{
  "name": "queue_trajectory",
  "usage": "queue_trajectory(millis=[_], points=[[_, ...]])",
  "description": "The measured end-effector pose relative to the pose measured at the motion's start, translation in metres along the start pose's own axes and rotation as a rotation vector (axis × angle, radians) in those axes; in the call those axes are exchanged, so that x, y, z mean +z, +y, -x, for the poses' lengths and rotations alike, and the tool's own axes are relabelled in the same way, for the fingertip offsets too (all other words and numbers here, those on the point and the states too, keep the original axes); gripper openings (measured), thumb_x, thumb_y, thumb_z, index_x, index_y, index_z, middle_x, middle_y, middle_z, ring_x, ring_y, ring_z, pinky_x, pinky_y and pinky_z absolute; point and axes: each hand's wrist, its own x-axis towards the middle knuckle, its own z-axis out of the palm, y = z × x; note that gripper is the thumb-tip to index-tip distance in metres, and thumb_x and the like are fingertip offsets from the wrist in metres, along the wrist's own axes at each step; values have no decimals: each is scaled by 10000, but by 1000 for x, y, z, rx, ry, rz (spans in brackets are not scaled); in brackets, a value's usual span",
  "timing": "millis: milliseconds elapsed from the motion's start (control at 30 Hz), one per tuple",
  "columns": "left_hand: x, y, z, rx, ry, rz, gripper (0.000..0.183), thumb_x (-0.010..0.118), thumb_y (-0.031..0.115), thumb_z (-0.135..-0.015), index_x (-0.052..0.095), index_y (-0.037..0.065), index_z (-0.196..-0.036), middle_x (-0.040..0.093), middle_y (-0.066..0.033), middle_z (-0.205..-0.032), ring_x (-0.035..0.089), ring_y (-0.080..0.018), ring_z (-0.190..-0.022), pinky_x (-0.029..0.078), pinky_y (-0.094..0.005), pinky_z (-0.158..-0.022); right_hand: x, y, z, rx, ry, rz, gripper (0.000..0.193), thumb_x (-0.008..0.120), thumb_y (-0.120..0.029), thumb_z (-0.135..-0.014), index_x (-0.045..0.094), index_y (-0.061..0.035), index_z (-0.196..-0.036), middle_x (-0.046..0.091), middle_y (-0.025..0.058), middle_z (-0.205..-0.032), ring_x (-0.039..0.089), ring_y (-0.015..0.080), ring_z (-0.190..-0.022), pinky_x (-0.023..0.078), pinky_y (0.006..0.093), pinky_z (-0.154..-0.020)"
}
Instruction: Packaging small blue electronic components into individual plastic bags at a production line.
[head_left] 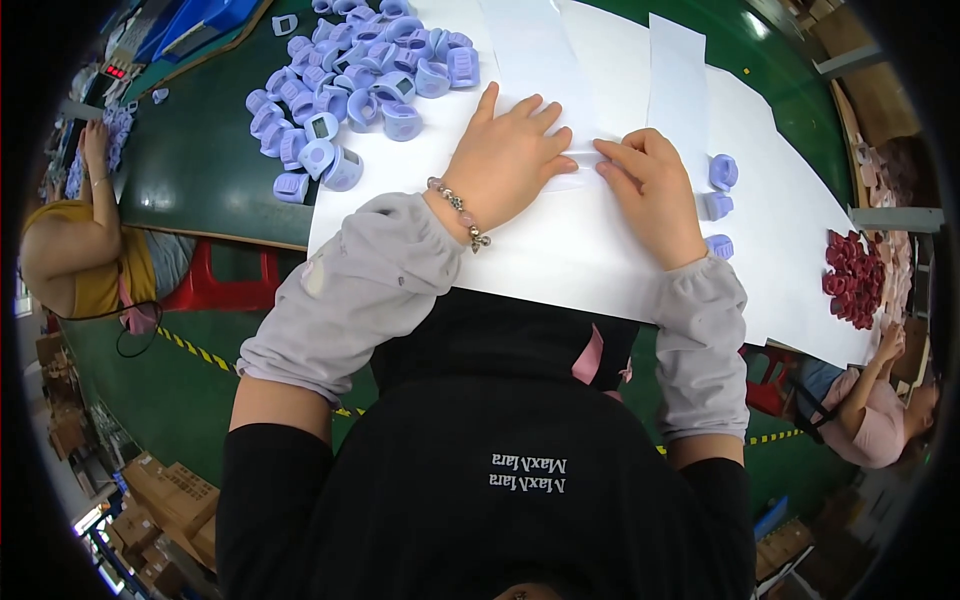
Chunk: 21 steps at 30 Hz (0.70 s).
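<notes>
My left hand (508, 155) lies on the white sheet (530, 250) with its fingers spread. Its thumb points toward my right hand (652, 190), whose thumb and fingertips are pinched together. A thin, glossy whitish strip (582, 158) shows faintly between the hands; what the right fingers grip is too small to make out. Left of my left hand lies a heap of lavender plastic band-shaped pieces (345, 75), several with small grey screens. Three more lavender pieces (722, 172) sit in a column right of my right hand.
Long pale film sheets (677, 75) lie across the paper's far side. Dark red pieces (853, 280) are heaped at the right end, near a person in pink (870, 415). Another person in yellow (85, 255) sits at left beside the dark green tabletop (205, 150).
</notes>
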Motion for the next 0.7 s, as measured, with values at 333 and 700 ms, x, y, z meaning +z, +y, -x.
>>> queue_trajectory(millis=[333, 700], points=[[3, -1, 0, 2, 42, 46, 270, 588, 329, -896, 680, 103, -1011, 597, -89, -1221, 492, -288, -1234, 256, -562, -1089, 9, -9, 2, -177, 225, 123, 98, 689, 16, -740, 653, 6, -830, 570, 109, -803, 567, 265, -735, 461, 343, -639], [-52, -32, 19, -126, 302, 176, 268, 750, 266, -748, 688, 93, -943, 603, -111, -991, 561, -265, -984, 442, -434, -813, -14, -28, 22, -5, 242, -129, 88, 613, 54, -771, 566, -4, -817, 560, 59, -846, 519, 159, -738, 433, 261, -653]])
